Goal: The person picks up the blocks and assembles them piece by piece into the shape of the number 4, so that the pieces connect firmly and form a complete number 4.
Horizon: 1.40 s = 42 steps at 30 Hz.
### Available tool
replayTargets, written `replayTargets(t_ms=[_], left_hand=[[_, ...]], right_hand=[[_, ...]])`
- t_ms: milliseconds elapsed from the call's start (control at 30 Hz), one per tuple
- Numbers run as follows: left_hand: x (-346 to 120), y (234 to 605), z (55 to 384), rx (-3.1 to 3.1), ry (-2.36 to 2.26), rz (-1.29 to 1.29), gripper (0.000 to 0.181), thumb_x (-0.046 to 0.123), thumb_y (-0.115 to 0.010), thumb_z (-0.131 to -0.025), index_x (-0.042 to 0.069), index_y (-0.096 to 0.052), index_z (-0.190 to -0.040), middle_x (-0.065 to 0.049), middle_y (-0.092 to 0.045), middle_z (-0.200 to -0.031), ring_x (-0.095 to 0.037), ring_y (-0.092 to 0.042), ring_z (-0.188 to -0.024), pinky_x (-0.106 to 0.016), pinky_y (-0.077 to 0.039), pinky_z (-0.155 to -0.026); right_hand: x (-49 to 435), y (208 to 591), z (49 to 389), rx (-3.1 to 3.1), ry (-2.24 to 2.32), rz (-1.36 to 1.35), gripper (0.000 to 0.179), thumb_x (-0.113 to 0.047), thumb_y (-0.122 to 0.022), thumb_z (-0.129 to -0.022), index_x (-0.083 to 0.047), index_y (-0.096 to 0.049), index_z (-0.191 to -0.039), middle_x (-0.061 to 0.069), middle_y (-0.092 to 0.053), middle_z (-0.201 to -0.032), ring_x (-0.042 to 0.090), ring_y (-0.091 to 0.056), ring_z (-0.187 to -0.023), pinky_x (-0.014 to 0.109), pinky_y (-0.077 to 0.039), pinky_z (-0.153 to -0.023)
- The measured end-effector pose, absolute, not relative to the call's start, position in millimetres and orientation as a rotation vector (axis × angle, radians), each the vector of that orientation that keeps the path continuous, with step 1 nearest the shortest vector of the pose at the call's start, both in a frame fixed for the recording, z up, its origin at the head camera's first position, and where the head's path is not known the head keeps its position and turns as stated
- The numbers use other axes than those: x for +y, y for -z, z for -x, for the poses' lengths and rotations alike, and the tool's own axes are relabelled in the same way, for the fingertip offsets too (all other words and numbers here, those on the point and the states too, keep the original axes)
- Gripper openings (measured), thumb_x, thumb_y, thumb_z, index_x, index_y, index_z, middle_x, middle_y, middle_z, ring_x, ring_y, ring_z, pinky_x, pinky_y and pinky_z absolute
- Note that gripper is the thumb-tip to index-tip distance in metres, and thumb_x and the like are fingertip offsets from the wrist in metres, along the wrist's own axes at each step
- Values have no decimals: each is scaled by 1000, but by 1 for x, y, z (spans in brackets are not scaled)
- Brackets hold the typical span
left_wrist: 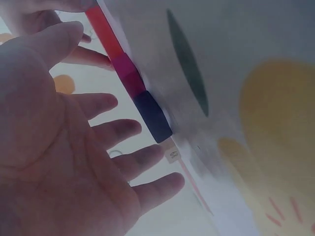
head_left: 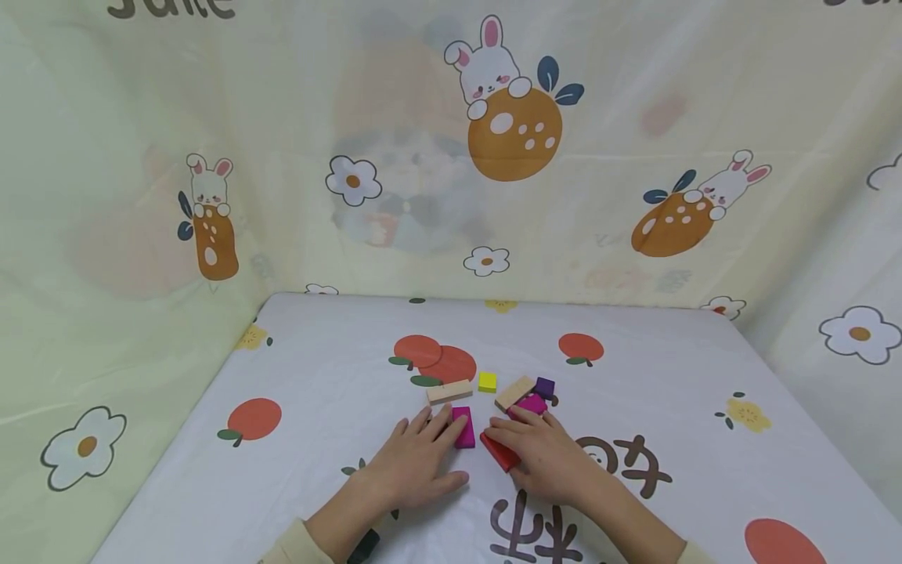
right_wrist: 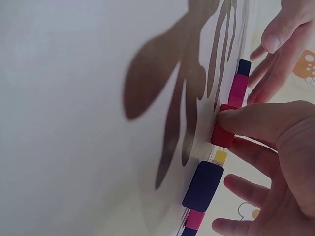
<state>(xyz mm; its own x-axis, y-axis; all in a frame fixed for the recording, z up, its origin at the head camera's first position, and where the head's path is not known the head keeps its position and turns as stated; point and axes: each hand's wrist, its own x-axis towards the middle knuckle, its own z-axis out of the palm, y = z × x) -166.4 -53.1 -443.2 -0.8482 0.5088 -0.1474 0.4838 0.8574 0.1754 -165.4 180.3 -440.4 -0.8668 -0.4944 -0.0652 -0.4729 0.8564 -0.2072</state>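
Observation:
My right hand (head_left: pixel 553 458) pinches a red block (right_wrist: pixel 224 129) between thumb and index finger, low at the tabletop. My left hand (head_left: pixel 416 462) lies palm down with fingers spread, its fingertips right at a magenta block (head_left: pixel 463 429). In the left wrist view a dark blue block (left_wrist: pixel 152 117) stands just past those fingers. Beyond the right fingertips lie another magenta block (head_left: pixel 528 404) and a wooden block (head_left: pixel 515 393). A dark block (right_wrist: pixel 203 187) shows near the right fingers in the right wrist view; the hand hides it from the head view.
Behind the hands lie a second wooden block (head_left: pixel 449 392), a yellow cube (head_left: pixel 487 382) and a purple cube (head_left: pixel 544 387). A white printed cloth (head_left: pixel 317 360) covers the table, and a patterned curtain (head_left: pixel 395 94) hangs behind it. A small dark object (head_left: pixel 363 546) is by the left sleeve.

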Motion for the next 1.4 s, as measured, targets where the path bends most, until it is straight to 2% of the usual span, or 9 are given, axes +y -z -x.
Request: replayTargets(t_ms=[200,500,767,1200,1400], left_hand=[[-53,444,167,2847,-185,-758,83,64,-64,-92,28,-37,-162,-4,-34,-169,-37,-33,-154,-62,-38,-118],[-54,444,166,2835,-185,-745,83,63,-64,-92,30,-35,-162,-5,-34,-169,-36,-37,-153,-60,-41,-116],[-54,444,167,2834,-187,-743,83,63,-64,-92,31,-34,-163,-5,-33,-169,-36,-36,-153,-61,-40,-116],[-56,446,167,2836,-186,-733,82,65,-61,-93,32,-33,-163,-5,-32,-170,-37,-35,-154,-61,-39,-117],[-55,447,167,2839,-185,-737,82,65,-60,-94,32,-32,-163,-5,-32,-170,-36,-35,-154,-61,-39,-117]], right_hand=[[180,442,166,2939,283,769,64,-23,-86,-81,-19,-64,-142,3,-64,-145,36,-47,-143,76,-32,-113],[181,442,164,2981,274,794,64,-29,-88,-80,-18,-66,-139,1,-68,-138,32,-53,-133,67,-41,-111],[182,437,157,2990,274,747,63,-33,-87,-81,-20,-66,-140,2,-67,-139,33,-52,-134,74,-33,-113],[188,432,134,2974,298,792,61,-42,-86,-82,-25,-68,-137,-1,-68,-135,31,-54,-131,75,-34,-111],[194,433,121,2954,339,892,59,-44,-84,-84,-28,-66,-138,-5,-67,-134,26,-55,-128,74,-35,-111]])
